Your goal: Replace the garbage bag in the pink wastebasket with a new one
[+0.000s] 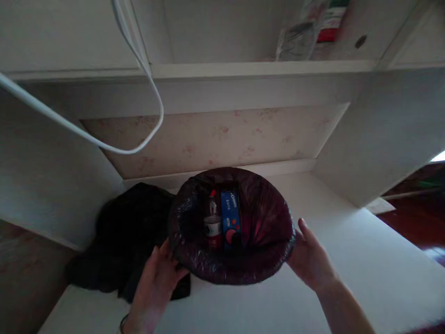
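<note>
White brand lettering, "OREO", stands near the top of a blue box (230,214) inside a bag-lined bin (231,274); smaller print below and the bottle (213,224) label are unreadable.

The round bin (231,272) has its mouth upward; a glossy dark purple bag (267,218) lines it and folds over the edge; whether it touches the white desk (239,311) is hidden. Inside, a red-capped bottle (213,225) sits just beside a blue box (229,211).

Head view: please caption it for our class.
Left hand and right hand flank a lined bin holding a bottle and blue box.
</note>
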### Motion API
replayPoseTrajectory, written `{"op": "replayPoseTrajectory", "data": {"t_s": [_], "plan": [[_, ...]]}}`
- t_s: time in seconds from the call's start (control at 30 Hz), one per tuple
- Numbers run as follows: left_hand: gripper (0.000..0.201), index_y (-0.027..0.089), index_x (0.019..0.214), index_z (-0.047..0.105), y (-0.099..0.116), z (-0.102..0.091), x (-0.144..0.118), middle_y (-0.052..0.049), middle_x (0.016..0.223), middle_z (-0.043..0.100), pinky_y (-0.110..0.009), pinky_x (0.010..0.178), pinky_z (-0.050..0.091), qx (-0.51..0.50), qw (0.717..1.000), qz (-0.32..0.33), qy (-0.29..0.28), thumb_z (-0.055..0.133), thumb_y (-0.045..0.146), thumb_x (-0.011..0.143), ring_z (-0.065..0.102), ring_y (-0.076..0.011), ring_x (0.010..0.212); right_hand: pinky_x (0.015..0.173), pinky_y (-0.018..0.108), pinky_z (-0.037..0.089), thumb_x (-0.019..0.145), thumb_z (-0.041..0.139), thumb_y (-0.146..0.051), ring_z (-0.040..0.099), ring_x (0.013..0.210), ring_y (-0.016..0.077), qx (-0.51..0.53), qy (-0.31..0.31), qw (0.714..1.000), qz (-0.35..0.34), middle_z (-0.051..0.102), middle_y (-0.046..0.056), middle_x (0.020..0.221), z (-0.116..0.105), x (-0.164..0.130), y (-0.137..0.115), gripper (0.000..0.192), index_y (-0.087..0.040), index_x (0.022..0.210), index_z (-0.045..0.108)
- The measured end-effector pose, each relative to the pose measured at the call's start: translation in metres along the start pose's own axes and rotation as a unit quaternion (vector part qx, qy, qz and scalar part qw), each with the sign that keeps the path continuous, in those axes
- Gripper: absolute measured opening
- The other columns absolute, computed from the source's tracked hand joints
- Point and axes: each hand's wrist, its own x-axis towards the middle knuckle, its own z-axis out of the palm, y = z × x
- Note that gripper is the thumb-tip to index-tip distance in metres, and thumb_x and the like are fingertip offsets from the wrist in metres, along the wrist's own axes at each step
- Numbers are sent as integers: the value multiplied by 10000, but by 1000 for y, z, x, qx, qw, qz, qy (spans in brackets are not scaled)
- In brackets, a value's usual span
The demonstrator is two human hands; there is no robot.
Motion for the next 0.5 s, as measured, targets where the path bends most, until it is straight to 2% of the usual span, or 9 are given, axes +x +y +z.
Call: {"op": "replayPoseTrajectory", "data": {"t_s": [0.07, 0.13, 0.33, 0.5], "plan": [[391, 331, 1217, 698, 0, -1, 4, -25, 1327, 690, -386, 871, 540, 4, 999, 14, 33, 613, 533, 894, 583, -273, 1234, 778, 346, 537, 899, 595, -614, 717, 882, 209, -28, 4, 1000, 10, 791, -22, 1026, 1, 9, -4, 374, -312, 1055, 750], [309, 338, 1183, 711, 2, 2, 8, -10, 1298, 704, -376, 868, 545, 10, 999, 25, 35, 629, 450, 907, 611, -252, 1187, 762, 343, 529, 901, 602, -593, 711, 875, 210, -59, 12, 998, 7, 790, -18, 1016, 3, 19, -8, 360, -307, 1064, 746], [290, 279, 1169, 720, 19, 20, 21, -53, 1199, 738, -414, 915, 568, 44, 995, 42, -75, 663, 395, 909, 671, -248, 1076, 765, 329, 493, 815, 693, -484, 671, 888, 218, -153, 44, 986, -47, 778, -25, 949, 6, 48, -23, 265, -292, 988, 753], [212, 247, 1073, 732, 37, 20, 28, -50, 1103, 757, -374, 825, 618, 27, 997, 55, -38, 721, 240, 862, 698, -211, 981, 638, 263, 475, 780, 716, -357, 614, 729, 152, -120, 66, 987, -85, 723, -40, 772, 10, 58, -39, 110, -257, 819, 740]]}}
